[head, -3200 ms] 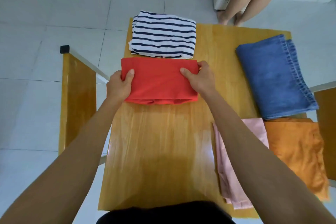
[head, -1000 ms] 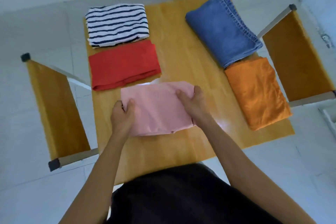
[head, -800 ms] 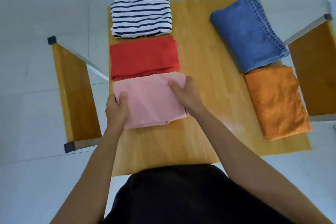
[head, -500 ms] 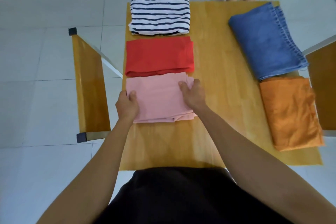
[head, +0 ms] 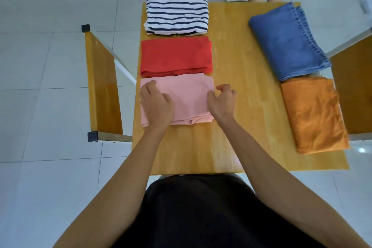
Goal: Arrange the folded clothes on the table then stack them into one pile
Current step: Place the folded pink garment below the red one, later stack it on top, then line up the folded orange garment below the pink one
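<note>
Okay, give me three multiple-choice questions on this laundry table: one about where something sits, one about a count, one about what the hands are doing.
1. What lies directly between the striped shirt and the pink garment?
A. red garment B. folded jeans C. orange garment

2. How many folded items are on the table?
A. three B. five C. seven

3. What is the left hand doing?
A. lifting the jeans B. hanging off the table C. resting flat on the pink garment

Answers:
1 A: the red garment sits between the striped shirt and the pink garment.
2 B: those three plus folded jeans and orange garment.
3 C: the left hand lies on the pink cloth; the right hand is at its edge.
</note>
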Tool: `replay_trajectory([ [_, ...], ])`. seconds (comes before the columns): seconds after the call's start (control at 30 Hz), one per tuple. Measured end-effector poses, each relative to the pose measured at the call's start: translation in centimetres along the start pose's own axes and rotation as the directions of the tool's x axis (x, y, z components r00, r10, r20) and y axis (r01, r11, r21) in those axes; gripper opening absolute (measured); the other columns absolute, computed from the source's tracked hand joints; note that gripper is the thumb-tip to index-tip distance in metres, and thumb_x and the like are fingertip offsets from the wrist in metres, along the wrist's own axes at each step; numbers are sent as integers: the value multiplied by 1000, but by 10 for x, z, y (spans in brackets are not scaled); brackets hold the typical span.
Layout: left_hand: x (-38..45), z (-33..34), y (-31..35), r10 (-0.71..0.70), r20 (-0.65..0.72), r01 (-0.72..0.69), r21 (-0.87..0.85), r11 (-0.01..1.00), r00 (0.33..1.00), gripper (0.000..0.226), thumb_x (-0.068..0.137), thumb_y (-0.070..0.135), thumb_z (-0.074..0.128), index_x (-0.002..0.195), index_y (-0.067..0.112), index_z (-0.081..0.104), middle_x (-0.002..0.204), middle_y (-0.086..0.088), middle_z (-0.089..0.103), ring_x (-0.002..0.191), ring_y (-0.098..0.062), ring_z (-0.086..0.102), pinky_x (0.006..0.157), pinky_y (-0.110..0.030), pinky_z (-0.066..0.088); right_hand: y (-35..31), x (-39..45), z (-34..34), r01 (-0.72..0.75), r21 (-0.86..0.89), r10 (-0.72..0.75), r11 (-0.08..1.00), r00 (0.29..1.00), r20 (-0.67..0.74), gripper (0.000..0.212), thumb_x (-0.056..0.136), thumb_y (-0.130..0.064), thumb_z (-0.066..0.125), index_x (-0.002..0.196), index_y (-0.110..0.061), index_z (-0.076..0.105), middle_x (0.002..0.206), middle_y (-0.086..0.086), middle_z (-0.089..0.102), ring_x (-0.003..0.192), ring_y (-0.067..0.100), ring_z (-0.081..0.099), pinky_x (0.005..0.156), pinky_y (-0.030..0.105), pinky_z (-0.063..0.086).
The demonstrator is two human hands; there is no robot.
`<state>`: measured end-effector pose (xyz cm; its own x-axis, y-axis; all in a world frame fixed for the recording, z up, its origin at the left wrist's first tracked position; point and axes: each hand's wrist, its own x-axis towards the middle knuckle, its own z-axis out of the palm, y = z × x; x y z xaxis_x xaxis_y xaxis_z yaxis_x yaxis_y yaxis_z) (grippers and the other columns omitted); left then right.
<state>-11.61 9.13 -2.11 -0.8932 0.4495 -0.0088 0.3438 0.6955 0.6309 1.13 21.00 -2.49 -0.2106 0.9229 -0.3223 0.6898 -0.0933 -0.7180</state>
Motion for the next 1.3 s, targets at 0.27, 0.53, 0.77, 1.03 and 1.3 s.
replay_trajectory([
  [0.27, -49, 37, 68, 260, 243, -234, -132, 963, 934, 36, 91, 9, 45, 125, 11, 54, 125, -8, 53, 120, -22, 46, 94, -28, 40, 43, -18, -51, -47, 133, 62, 990, 992, -112, 25, 93, -28, 58, 116, -19, 60, 118, 0, 48, 103, 20, 56, 90, 34, 48],
  [0.53, -77, 113, 152, 455, 430, -423, -173, 889, 780, 33, 87, 7, 49, 116, 11, 63, 116, -11, 59, 112, -27, 56, 97, -40, 46, 113, -4, -153, -137, 140, 173, 981, 938, -299, 25, 92, -29, 59, 114, -17, 64, 121, 9, 54, 101, 22, 57, 84, 27, 42],
  [0.77, -110, 187, 241, 640, 582, -706, -152, 692, 502, 35, 91, 9, 48, 125, 13, 57, 125, -7, 57, 118, -24, 53, 97, -38, 47, 193, 7, -240, -317, 135, 344, 939, 862, -373, 28, 92, -29, 54, 116, -17, 61, 125, 6, 56, 109, 22, 56, 89, 35, 46],
  [1.03, -102, 253, 312, 534, 737, -808, 28, 588, 415, 44, 95, 13, 47, 138, 3, 44, 139, -17, 49, 128, -33, 49, 106, -44, 42, 249, 15, -265, -509, -161, 449, 845, 841, -301, 51, 96, -51, 40, 126, -11, 49, 119, 11, 60, 103, 34, 62, 89, 50, 53],
  [1.3, -120, 254, 278, 311, 639, -622, 343, 704, 704, 78, 91, 67, 39, 138, 5, 42, 134, -20, 48, 123, -36, 46, 98, -47, 41, 257, 38, -290, -417, -339, 386, 843, 909, -158, 58, 97, -63, 39, 108, -9, 56, 105, 11, 68, 97, 32, 66, 82, 43, 54],
])
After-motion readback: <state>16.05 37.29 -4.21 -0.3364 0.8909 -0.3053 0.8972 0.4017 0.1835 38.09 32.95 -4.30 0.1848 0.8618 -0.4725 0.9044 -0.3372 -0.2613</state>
